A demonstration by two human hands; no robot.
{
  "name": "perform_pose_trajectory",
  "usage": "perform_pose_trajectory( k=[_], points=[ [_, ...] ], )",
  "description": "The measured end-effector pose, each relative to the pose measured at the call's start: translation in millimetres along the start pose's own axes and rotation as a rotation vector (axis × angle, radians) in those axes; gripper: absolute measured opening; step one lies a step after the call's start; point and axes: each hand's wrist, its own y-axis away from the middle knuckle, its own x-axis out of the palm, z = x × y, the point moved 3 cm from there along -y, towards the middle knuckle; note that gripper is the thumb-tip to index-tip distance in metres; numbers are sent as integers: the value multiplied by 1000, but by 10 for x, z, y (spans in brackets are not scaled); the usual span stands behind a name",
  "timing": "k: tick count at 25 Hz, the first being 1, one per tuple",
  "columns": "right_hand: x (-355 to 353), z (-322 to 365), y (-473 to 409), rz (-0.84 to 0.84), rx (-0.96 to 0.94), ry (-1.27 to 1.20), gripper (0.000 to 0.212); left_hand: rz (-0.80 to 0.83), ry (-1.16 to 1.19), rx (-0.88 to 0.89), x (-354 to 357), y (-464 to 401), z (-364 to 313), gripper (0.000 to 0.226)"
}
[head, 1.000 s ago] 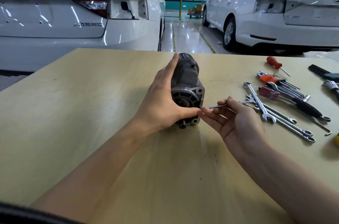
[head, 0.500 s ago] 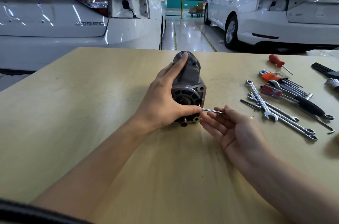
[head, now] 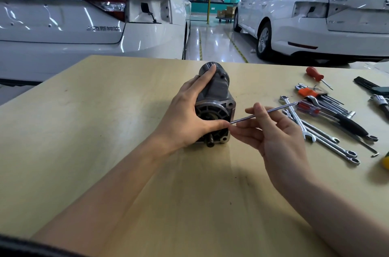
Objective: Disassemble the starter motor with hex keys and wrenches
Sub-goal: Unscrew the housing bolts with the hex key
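The grey starter motor (head: 219, 92) lies on its side on the wooden table (head: 101, 130), its finned end cover facing me. My left hand (head: 185, 118) grips the motor body, with the thumb across the end cover and the fingers along the top. A long thin metal rod (head: 280, 107) slants from the cover's right edge up toward the tools. My right hand (head: 280, 143) pinches the rod near its middle, palm toward me, just right of the motor.
Several combination wrenches (head: 299, 122) lie right of my right hand. Behind them lie an orange hex key set (head: 307, 92), a red screwdriver (head: 313, 73) and a black-handled tool (head: 353, 126). Two white cars (head: 84, 15) stand beyond the table's far edge.
The rod now reaches much farther right from the motor. My right hand has risen from lying flat beside the rod to pinching it. My left hand keeps its grip on the motor.
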Motion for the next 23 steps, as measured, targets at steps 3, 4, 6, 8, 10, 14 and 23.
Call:
perform_pose_trajectory(
  k=[3,4,6,8,10,14,23],
  points=[
    [8,26,-15,62,-70,73,12,-6,-7,1,-5,0,-3,107],
    [15,29,-19,78,-98,121,12,-4,-12,3,-8,-1,-5,107],
    [26,37,-38,85,-161,258,13,4,10,-11,-10,1,-14,104],
    [17,55,-67,73,-209,354,20,-3,108,-41,-10,2,-29,89],
    [16,72,-91,69,-255,432,31,-12,218,-78,-22,-6,-28,70],
    [40,58,-109,59,-319,538,53,-3,310,-103,-62,-26,3,62],
    [139,30,-129,68,-265,602,29,-75,223,-72,35,-24,18,54]
  ],
)
